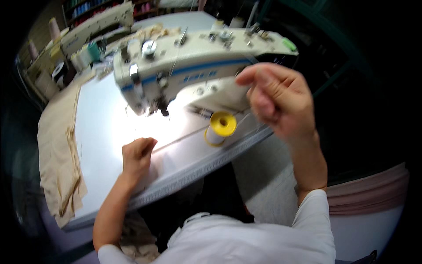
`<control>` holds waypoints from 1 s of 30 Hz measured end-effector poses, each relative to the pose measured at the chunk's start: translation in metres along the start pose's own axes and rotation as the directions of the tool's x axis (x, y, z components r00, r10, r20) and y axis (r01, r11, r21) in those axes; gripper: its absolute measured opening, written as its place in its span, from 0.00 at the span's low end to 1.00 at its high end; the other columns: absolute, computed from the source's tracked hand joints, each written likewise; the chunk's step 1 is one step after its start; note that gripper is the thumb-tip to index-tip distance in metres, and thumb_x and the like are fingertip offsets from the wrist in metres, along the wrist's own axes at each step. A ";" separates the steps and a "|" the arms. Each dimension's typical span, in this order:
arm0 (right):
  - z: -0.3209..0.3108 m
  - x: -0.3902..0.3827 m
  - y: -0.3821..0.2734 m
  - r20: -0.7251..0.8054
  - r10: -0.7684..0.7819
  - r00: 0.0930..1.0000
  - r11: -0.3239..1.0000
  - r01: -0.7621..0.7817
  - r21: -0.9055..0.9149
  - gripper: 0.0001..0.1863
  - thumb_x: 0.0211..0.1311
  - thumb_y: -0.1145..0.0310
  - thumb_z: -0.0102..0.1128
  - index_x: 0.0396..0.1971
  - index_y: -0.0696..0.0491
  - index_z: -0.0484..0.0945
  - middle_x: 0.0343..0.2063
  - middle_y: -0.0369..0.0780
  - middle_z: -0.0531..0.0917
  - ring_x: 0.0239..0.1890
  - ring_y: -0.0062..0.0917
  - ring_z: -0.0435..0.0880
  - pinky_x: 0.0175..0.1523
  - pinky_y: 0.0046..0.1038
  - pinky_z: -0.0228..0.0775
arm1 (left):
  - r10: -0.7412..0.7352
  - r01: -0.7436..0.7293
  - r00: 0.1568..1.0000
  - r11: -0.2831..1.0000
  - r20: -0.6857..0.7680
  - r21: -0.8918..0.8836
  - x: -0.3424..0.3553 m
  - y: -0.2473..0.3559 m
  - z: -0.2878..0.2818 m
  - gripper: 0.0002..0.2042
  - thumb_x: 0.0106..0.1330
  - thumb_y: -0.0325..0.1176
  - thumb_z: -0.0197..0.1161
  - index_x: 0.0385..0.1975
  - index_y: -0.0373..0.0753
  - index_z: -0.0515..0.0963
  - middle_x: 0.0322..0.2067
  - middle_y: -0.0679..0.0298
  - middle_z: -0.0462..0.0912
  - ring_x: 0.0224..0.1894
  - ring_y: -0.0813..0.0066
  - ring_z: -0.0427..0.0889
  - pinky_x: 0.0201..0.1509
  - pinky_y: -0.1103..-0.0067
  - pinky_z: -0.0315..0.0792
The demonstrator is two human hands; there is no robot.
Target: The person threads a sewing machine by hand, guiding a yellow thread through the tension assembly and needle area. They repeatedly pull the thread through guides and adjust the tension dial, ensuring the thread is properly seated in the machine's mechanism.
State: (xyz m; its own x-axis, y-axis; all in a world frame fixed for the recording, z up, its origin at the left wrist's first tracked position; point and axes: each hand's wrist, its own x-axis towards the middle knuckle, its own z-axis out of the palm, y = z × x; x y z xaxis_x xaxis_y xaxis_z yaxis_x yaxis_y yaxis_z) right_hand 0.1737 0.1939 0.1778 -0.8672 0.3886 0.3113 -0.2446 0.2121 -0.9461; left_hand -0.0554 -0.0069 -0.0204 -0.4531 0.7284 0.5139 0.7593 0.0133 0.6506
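Observation:
On the pale table, my left hand (137, 156) rests closed near the brightly lit needle area, fingertips pressed together; whatever they hold, if anything, is hidden. My right hand (281, 99) is raised at the right end of the white sewing machine (206, 59), with its fingers curled and thumb against the bent index finger. Anything pinched there is too fine to make out, and the hand is slightly blurred. Between my hands stands a thread spool (223, 125) with yellow ends and white thread, slightly tilted in view. Behind it lies a small dark metal tool (201, 111) of unclear kind.
Beige fabric (59, 154) hangs over the table's left edge. A second sewing machine (96, 28) and several thread cones (85, 55) stand at the back left. Pink fabric (369, 193) lies at the lower right. The table's front edge (189, 176) runs before my body.

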 end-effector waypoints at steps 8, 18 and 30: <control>-0.002 0.006 0.003 -0.005 0.117 0.993 0.987 -0.116 0.107 0.19 0.78 0.63 0.46 0.46 0.64 0.79 0.16 0.31 0.74 0.13 0.08 0.63 0.17 0.12 0.54 | 0.073 -0.068 0.995 0.994 -0.063 0.081 -0.002 -0.009 0.003 0.06 0.60 0.24 0.67 0.24 0.37 0.77 0.15 0.59 0.75 0.15 0.63 0.74 0.21 0.73 0.65; -0.006 0.007 0.013 0.000 0.105 0.994 0.989 -0.104 0.108 0.19 0.78 0.63 0.46 0.46 0.64 0.80 0.16 0.31 0.74 0.13 0.08 0.63 0.17 0.11 0.54 | 0.025 -0.023 0.999 0.998 -0.035 0.059 -0.002 -0.009 0.004 0.07 0.60 0.23 0.67 0.23 0.37 0.76 0.14 0.58 0.74 0.15 0.62 0.74 0.21 0.72 0.64; -0.005 0.011 0.029 0.008 0.180 0.984 0.973 -0.179 0.147 0.17 0.77 0.64 0.48 0.45 0.64 0.80 0.16 0.32 0.75 0.14 0.09 0.65 0.18 0.10 0.57 | 0.020 -0.018 0.999 0.998 -0.028 0.060 -0.001 -0.009 0.003 0.06 0.60 0.24 0.67 0.23 0.36 0.76 0.15 0.57 0.75 0.16 0.61 0.74 0.21 0.72 0.65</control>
State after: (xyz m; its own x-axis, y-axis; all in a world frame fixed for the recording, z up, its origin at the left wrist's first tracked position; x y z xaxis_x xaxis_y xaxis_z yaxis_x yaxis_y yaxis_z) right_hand 0.1592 0.2087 0.1546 -0.9006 0.4130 0.1351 -0.1460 0.0053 -0.9893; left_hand -0.0601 -0.0059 -0.0281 -0.4507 0.7092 0.5421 0.7943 0.0415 0.6061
